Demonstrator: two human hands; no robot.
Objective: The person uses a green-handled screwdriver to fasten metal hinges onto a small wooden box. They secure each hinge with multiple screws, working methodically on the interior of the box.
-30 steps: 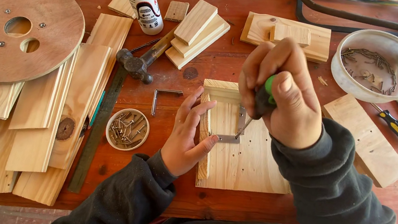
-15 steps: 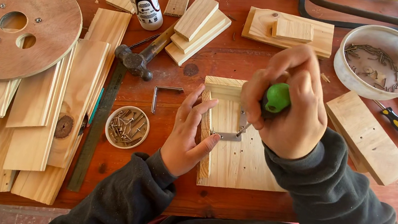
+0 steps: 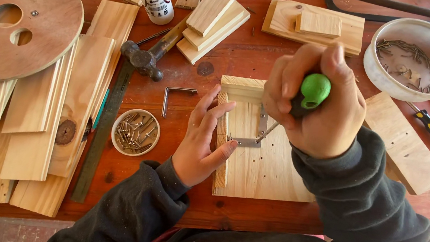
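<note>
Reddish wooden workbench [image 3: 246, 223], cluttered. We clamp our right hand [image 3: 315, 108], fingers wrapped tight, on the green-capped black-handled screwdriver [image 3: 309, 91], tip down at the small metal L-shaped corner bracket [image 3: 254, 137] on the pale pine board assembly [image 3: 259, 159], middle of the bench. Our left hand [image 3: 202, 141] lies with fingers spread apart, pressing the assembly's left side strip. To do it well, we judge: keep the shaft straight on the screw, push down firmly, brace the strip so the bracket can't creep. Round tin of screws [image 3: 135, 132] sits just left; steel-headed hammer [image 3: 149, 55] beyond.
</note>
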